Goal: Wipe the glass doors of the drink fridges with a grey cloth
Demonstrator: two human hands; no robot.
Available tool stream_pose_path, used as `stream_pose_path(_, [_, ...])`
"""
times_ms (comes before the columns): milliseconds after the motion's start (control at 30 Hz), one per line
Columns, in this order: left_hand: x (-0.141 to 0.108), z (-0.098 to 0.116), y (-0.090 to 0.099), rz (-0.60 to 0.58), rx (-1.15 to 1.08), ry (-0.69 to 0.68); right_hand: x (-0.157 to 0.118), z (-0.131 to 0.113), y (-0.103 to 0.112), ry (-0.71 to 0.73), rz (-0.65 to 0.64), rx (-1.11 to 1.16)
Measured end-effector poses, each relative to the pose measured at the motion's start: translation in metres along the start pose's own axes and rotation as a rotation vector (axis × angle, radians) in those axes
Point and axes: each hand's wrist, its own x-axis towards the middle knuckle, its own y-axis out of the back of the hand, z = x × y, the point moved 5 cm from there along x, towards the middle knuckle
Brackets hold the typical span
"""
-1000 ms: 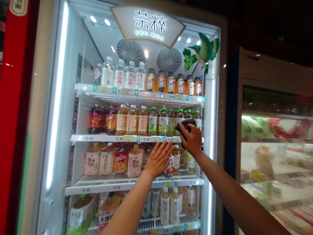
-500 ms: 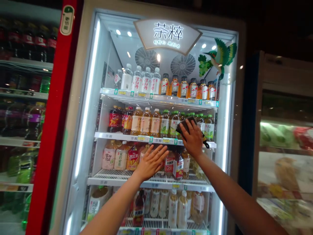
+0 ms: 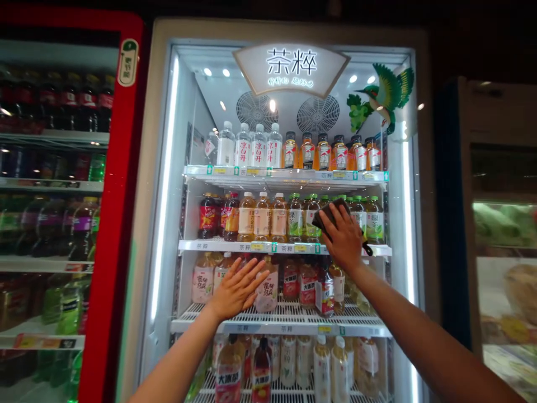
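Black or nearly so, the dark pad [image 3: 318, 222] appears to lie against the glass front [image 3: 218, 95] of the lit fridge [image 3: 158, 101], right of the fridge's middle, before the green-capped bottles [image 3: 375, 219] in its 2nd row from the top. Our right hand [image 3: 346, 240] holds the pad, fingers laid along it; a black-and-yellow end [image 3: 367, 248] shows by the wrist. Our left hand [image 3: 239, 288] holds nothing: its fingers are spread, palm toward the fridge's 3rd row, and we cannot tell whether it touches the glass.

We judge the work to be under way, with the pad covering only 1 small patch of the fridge's front. We see no streak or edge that parts done from undone, so we cannot say how much is left.

At the fridge's top sits a fan-shaped sign [image 3: 291, 70], and at its upper right a bird decoration [image 3: 388, 92]; both may break up the flat surface. Left of the fridge stands a red-framed cooler [image 3: 115, 224], right of it a dim, blurred display case [image 3: 467, 235]. Our 2 forearms hide parts of the fridge's lower shelves.
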Motion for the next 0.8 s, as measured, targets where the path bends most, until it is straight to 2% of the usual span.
stream_pose_path(67, [-0.002,0.001,-0.003,0.012,-0.001,-0.004,-0.008,-0.029,-0.007,0.079,-0.056,0.014])
stream_pose_path(133, [-0.004,0.002,-0.005,0.018,-0.001,-0.009,-0.026,-0.045,-0.007,0.215,-0.128,0.038])
stream_pose_path(200, [-0.005,0.004,-0.006,0.023,0.001,-0.009,-0.043,-0.044,-0.002,0.335,-0.18,0.058])
stream_pose_path(267, [-0.005,0.004,-0.005,0.023,0.003,-0.006,-0.048,-0.033,0.003,0.37,-0.195,0.062])
stream_pose_path(333, [-0.005,0.005,-0.005,0.011,0.005,-0.006,-0.036,-0.023,0.003,0.272,-0.153,0.046])
stream_pose_path(400, [-0.006,0.006,-0.005,-0.004,0.008,-0.004,-0.015,-0.024,-0.002,0.081,-0.067,0.019])
stream_pose_path(467, [-0.007,0.007,-0.006,-0.014,0.006,-0.005,0.001,-0.042,-0.012,-0.086,0.003,-0.002])
stream_pose_path(500, [-0.007,0.007,-0.006,-0.017,0.003,-0.004,0.005,-0.056,-0.017,-0.11,0.003,-0.003])
stream_pose_path(567, [-0.008,0.008,-0.007,-0.024,-0.004,-0.004,0.001,-0.086,-0.024,-0.032,-0.054,0.016])
stream_pose_path(633, [-0.009,0.008,-0.006,-0.026,-0.012,-0.001,-0.015,-0.105,-0.024,0.145,-0.139,0.05])
stream_pose_path(733, [-0.009,0.008,-0.005,-0.017,-0.018,-0.001,-0.04,-0.098,-0.014,0.331,-0.224,0.083])
stream_pose_path(800, [-0.009,0.008,-0.004,-0.006,-0.018,0.0,-0.038,-0.082,-0.01,0.294,-0.221,0.072])
